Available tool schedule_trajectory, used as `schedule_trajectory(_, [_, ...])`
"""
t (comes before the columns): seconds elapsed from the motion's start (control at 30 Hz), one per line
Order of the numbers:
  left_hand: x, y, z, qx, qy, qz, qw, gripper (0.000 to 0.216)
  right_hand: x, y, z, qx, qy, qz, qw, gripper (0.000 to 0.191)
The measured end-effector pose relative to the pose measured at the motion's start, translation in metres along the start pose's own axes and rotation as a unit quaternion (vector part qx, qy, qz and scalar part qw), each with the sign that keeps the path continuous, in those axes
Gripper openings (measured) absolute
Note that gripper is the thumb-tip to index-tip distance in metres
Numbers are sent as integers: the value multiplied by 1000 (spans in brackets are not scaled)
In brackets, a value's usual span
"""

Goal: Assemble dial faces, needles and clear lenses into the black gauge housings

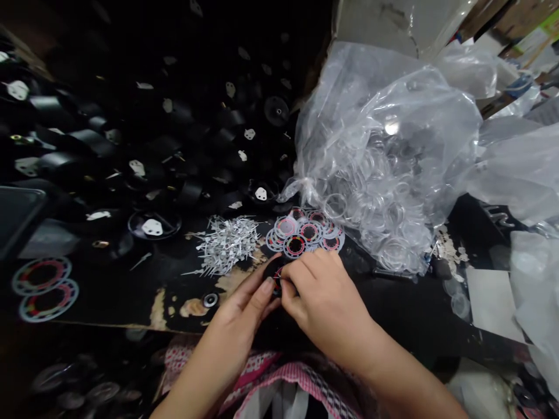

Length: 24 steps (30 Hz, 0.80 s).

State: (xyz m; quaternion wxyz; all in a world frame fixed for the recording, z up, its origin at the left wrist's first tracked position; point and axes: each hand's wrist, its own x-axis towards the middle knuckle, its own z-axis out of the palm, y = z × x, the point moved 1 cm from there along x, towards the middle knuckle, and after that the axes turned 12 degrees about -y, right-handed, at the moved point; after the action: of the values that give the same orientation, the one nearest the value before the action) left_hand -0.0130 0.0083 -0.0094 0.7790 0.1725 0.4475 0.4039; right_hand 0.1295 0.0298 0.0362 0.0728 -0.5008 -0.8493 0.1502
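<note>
My left hand [244, 302] and my right hand [323, 297] meet at the near edge of a black worktable [393, 314]. Both pinch one small black round part with a coloured dial ring [276, 278], mostly hidden by my fingers. My left fingers hold it from the left; my right thumb and forefinger press on it from the right. Just beyond my hands lies a cluster of coloured dial rings [305, 233]. To its left sits a heap of small white needle-like pointers [227, 244].
A large clear plastic bag of transparent rings [388, 169] fills the right. Many black round housings with white tabs [152, 224] cover the back left. Two dial rings [43, 288] lie at the far left. A white sheet [491, 302] lies at the right.
</note>
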Motion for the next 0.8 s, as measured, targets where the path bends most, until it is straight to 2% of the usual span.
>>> schedule_trajectory(0.13, [-1, -1, 3, -65, 16, -25, 997, 28, 2, -5, -1, 45, 7, 30, 999, 19])
schedule_trajectory(0.23, [1, -5, 4, -97, 14, -15, 995, 25, 5, -9, -1, 88, -21, 85, 992, 15])
schedule_trajectory(0.4, [7, -20, -2, -129, 24, -60, 990, 21, 11, -12, 2, 69, -77, 107, 989, 10])
schedule_trajectory(0.53, [8, -18, -1, -108, 25, -13, 994, 35, 12, -9, -6, 127, -117, 177, 969, 7])
schedule_trajectory(0.6, [8, -12, 0, -72, 27, 3, 997, 41, 13, -2, -13, 193, -130, 157, 960, 7])
schedule_trajectory(0.63, [8, -9, -1, -57, 29, 8, 998, 42, 14, 5, -16, 221, -119, 140, 958, 8])
schedule_trajectory(0.7, [9, -3, -1, -46, 19, 20, 999, 43, 18, 24, -21, 219, -41, 141, 965, 8])
schedule_trajectory(0.73, [9, -1, 0, -47, 10, 25, 999, 43, 21, 35, -23, 182, 13, 166, 969, 10])
schedule_trajectory(0.77, [9, 2, 1, -52, 1, 25, 998, 42, 24, 46, -24, 125, 63, 205, 969, 19])
schedule_trajectory(0.8, [9, 4, 2, -57, -11, 18, 998, 41, 28, 56, -24, 63, 87, 241, 965, 32])
